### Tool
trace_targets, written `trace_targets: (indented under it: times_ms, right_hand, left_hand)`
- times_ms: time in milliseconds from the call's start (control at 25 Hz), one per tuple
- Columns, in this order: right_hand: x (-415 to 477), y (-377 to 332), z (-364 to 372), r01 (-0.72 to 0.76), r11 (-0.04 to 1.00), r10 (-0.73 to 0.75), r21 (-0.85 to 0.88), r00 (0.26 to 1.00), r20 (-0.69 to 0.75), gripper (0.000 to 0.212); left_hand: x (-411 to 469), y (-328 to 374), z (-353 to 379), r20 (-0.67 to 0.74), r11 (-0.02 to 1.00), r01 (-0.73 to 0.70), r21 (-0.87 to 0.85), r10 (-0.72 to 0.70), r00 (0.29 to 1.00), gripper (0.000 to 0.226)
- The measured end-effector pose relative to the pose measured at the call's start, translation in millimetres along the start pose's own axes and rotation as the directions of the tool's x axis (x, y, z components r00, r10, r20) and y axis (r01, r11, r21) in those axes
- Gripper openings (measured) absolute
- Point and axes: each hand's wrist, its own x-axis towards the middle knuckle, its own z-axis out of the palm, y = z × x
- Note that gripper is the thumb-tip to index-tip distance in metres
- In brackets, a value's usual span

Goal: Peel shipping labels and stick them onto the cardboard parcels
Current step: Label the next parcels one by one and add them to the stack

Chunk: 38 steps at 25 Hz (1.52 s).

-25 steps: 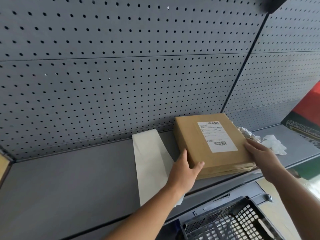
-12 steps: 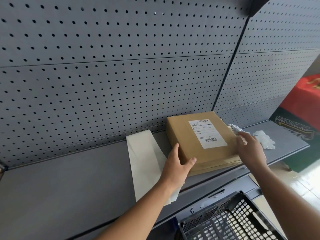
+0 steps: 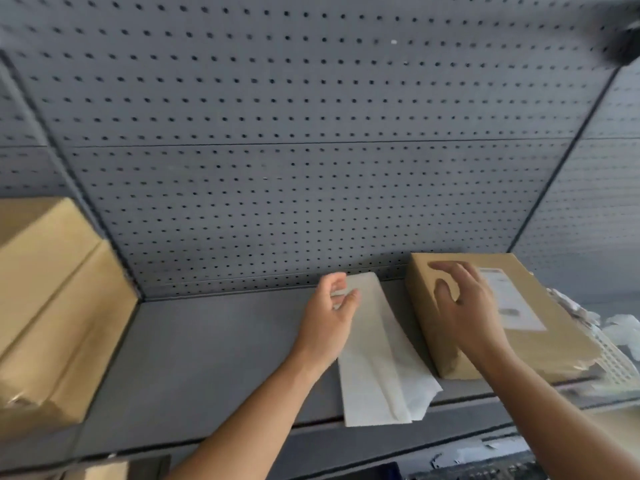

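Head view, bit blurry: your left hand (image 3: 329,318) loosely curled, holding nothing, over white paper strip (image 3: 375,372). Right hand (image 3: 465,308) fingers spread loose over cardboard parcel (image 3: 554,344), just right of strip; shipping label (image 3: 516,303) peeking out right of that hand.

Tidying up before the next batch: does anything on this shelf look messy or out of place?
Yes. The white backing strip lies askew, its near end hanging over the front edge of the shelf. Crumpled white scraps lie right of the labelled parcel. Blur hides any finer damage.
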Motion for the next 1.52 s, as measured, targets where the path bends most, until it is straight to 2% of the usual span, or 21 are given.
trace_targets:
  times_ms: [160,360,520,640,760,880,1000,1160,1240,1400,1520]
  right_hand:
    - [-1,-91,59,0.061,0.962,-0.109,0.267,0.98,0.169,0.029]
    - [-16,-207,114,-0.07,0.847,-0.181,0.526,0.894,0.411,0.029]
    - [-33,-282,136,-0.174,0.795,-0.233,0.581,0.797,0.557,0.037]
    - [-45,-325,149,-0.246,0.784,-0.253,0.57,0.711,0.655,0.047]
    - [-56,-363,165,-0.264,0.8,-0.265,0.539,0.651,0.711,0.056]
    - [-67,-397,182,-0.299,0.794,-0.253,0.529,0.629,0.735,0.059]
    - [-76,-417,198,-0.336,0.782,-0.223,0.524,0.634,0.74,0.063]
    - [-83,-429,216,-0.404,0.778,-0.15,0.481,0.625,0.766,0.071]
    - [-84,-433,224,-0.436,0.769,-0.121,0.468,0.619,0.776,0.07]
    - [-87,-438,233,-0.428,0.776,-0.111,0.463,0.63,0.768,0.034]
    - [-86,-437,234,-0.441,0.753,-0.116,0.488,0.641,0.758,0.028]
  left_hand:
    - [-22,37,-97,-0.193,0.994,-0.072,-0.077,0.056,0.98,0.033]
    - [-60,86,-222,-0.427,0.977,-0.191,0.092,0.212,0.879,0.031]
    - [-97,102,-315,-0.535,0.946,-0.119,0.3,0.27,0.8,0.033]
    - [-125,91,-382,-0.66,0.931,-0.029,0.364,0.28,0.697,0.033]
    - [-152,64,-444,-0.764,0.936,0.093,0.339,0.216,0.608,0.034]
    - [-169,34,-485,-0.825,0.956,0.163,0.244,0.117,0.552,0.034]
    - [-170,12,-504,-0.828,0.971,0.199,0.131,-0.003,0.561,0.043]
    - [-164,-9,-521,-0.757,0.958,0.276,-0.081,-0.239,0.608,0.061]
    - [-160,-18,-529,-0.742,0.957,0.263,-0.122,-0.264,0.616,0.058]
    - [-155,-29,-535,-0.747,0.965,0.188,-0.181,-0.26,0.612,0.038]
    - [-152,-30,-530,-0.758,0.972,0.153,-0.18,-0.236,0.608,0.035]
